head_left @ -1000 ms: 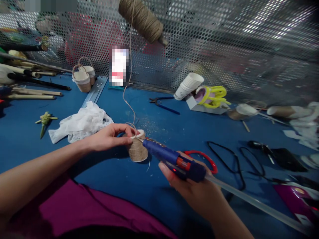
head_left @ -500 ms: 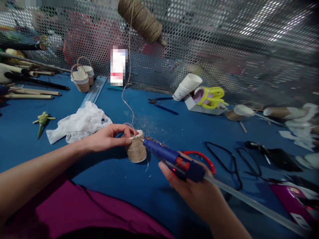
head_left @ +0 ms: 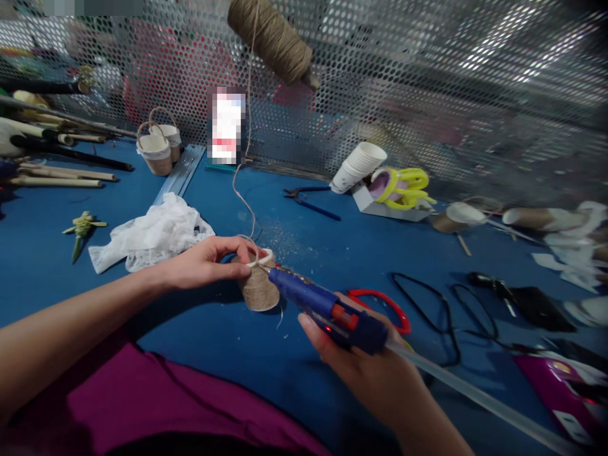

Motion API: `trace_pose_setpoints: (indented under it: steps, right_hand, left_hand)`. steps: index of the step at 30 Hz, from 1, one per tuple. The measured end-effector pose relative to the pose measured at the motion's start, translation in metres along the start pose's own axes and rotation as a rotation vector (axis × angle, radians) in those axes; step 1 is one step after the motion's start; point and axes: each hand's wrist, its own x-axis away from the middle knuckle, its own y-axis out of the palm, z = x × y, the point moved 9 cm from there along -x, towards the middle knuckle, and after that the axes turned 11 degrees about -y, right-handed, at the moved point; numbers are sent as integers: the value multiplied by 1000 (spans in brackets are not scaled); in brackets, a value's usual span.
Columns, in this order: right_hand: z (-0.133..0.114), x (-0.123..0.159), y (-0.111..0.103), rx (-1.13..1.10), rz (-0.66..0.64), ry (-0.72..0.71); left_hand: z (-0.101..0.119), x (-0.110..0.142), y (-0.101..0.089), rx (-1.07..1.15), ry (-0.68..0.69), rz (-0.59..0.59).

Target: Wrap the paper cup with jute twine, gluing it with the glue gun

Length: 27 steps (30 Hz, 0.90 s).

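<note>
Twine (head_left: 244,204) is running down from a spool (head_left: 270,41) to the rim of a twine-wrapped cup (head_left: 259,292), which is sitting mouth-up on the blue table (head_left: 361,253), between the two hands. Left hand (head_left: 209,263) is holding a narrow grip, thumb and fingers pinching the cup at the left of its rim; whether they are also pinning the strand, I cannot tell. Right hand (head_left: 365,366) is wrapping its grip around a blue hot-glue gun (head_left: 304,294), with a long translucent glue stick (head_left: 475,386) trailing from the rear and a small red light glowing on the side. The nozzle (head_left: 266,270) is pointing at the place where strand and rim are meeting, very near the left fingertips; actual contact is not showing clearly, nor is any bead of glue. Step in hand, as judged: strand is being glued at the rim. Next move, as judged, is calling for a steady cup, a small dab at the joint, the hot tip staying clear of the fingertips, and prompt pressing of the strand into the glue. Nearby, white lace (head_left: 159,231) is lying behind the left forearm, two handled cups (head_left: 159,161) are standing farther back, and blue-handled pliers (head_left: 316,206) are lying beyond the work.
</note>
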Motion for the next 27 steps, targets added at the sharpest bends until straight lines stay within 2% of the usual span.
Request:
trace_pose_setpoints:
  steps: [13,21,27]
  right_hand:
    - [12,3,-8,83,10,120]
    - [18,14,-3,72,-24,161]
    - [26,10,-5,62,-37,213]
  left_hand:
    - [3,1,3,21,11,-25]
    - [2,1,3,25,-3,-24]
    - [-1,1,2,39,-16,-28]
